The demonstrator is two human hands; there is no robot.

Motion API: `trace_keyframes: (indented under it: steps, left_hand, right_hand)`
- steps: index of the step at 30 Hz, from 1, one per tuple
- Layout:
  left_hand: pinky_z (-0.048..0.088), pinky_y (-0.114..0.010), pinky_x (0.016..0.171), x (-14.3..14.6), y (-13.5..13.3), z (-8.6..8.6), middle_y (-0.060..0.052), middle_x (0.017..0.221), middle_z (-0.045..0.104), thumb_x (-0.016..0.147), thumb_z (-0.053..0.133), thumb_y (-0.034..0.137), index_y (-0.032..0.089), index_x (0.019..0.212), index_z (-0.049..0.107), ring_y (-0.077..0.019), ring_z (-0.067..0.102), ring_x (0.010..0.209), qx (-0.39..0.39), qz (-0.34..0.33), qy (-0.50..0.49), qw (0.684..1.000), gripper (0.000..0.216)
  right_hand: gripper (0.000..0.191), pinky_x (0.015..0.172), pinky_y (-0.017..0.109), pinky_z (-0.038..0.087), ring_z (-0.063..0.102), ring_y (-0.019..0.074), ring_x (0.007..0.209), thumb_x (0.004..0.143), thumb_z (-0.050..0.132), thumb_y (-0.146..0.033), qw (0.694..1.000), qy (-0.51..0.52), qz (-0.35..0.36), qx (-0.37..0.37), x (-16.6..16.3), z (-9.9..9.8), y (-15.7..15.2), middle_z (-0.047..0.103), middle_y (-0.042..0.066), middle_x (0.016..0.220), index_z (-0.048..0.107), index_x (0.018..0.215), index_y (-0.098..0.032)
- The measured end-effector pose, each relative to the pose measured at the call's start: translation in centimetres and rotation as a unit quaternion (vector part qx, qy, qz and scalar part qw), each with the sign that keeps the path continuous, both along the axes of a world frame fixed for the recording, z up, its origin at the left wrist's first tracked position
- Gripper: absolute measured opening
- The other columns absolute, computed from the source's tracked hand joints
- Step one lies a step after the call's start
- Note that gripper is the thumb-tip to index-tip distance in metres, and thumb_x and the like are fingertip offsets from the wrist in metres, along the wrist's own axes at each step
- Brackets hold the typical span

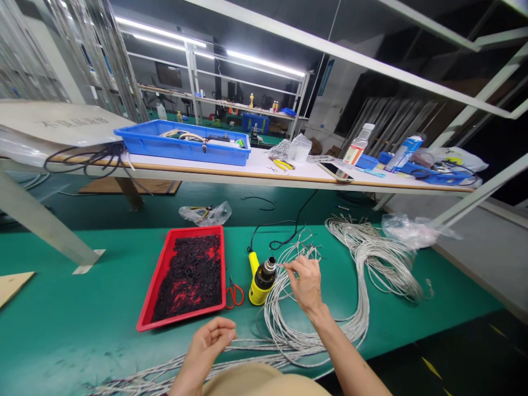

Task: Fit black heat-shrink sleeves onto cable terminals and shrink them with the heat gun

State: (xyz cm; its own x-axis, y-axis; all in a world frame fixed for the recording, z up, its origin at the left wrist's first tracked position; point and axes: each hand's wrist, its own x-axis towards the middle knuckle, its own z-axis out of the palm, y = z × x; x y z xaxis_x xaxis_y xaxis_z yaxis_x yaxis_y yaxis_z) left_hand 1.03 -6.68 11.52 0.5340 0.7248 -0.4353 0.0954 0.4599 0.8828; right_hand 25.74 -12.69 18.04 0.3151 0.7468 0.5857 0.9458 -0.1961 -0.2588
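On the near side, the left hand (210, 341) is held with its fingertips close together; whether a wire is pinched there cannot be told. Grey wires (362, 286) are looped on the right of the green table (396, 327). Red scissors (233, 287) and a red tray (181, 320) of black bits (193, 269) are seen to the left. A thin wire (280, 265) is pinched by the right hand (306, 280), just beside the yellow heat gun's (258, 287) tip. Far off, a blue tray (185, 151) is held up by a shelf (262, 160).
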Motion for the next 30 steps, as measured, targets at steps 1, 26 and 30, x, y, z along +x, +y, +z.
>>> trace_keyframes:
  steps: [1,26,30]
  left_hand:
    - [0.041,-0.026,0.06,0.0,0.0,0.0,-0.003,0.064,0.068,0.053,0.076,0.052,0.018,0.075,0.067,-0.0175,0.058,0.063,0.0,0.0,0.001,1.0,0.042]
    - [0.042,-0.025,0.059,-0.9,1.0,-1.7,-0.004,0.069,0.072,0.056,0.075,0.05,0.017,0.08,0.068,-0.0169,0.06,0.064,0.014,0.022,0.033,0.999,0.041]
    - [0.046,-0.027,0.06,-3.0,2.9,-4.0,-0.005,0.072,0.073,0.06,0.069,0.053,0.017,0.083,0.067,-0.0209,0.064,0.07,0.083,0.046,0.071,0.993,0.043]
  right_hand:
    - [0.019,0.07,0.031,0.031,0.055,0.0167,0.068,0.087,0.055,-0.014,1.0,0.0,0.001,-0.003,0.0,0.1,0.0,0.059,0.001,0.066,0.066,0.073,-0.019]
    - [0.019,0.069,0.028,0.051,0.066,0.0182,0.07,0.064,0.08,-0.028,0.826,0.546,-0.014,0.136,0.1,-1.4,-2.4,0.073,0.005,0.076,0.072,0.075,-0.016]
    - [0.021,0.069,0.028,0.052,0.066,0.0175,0.071,0.062,0.081,-0.027,0.815,0.56,-0.012,0.147,0.7,-1.7,-2.5,0.073,0.005,0.077,0.072,0.076,-0.015]
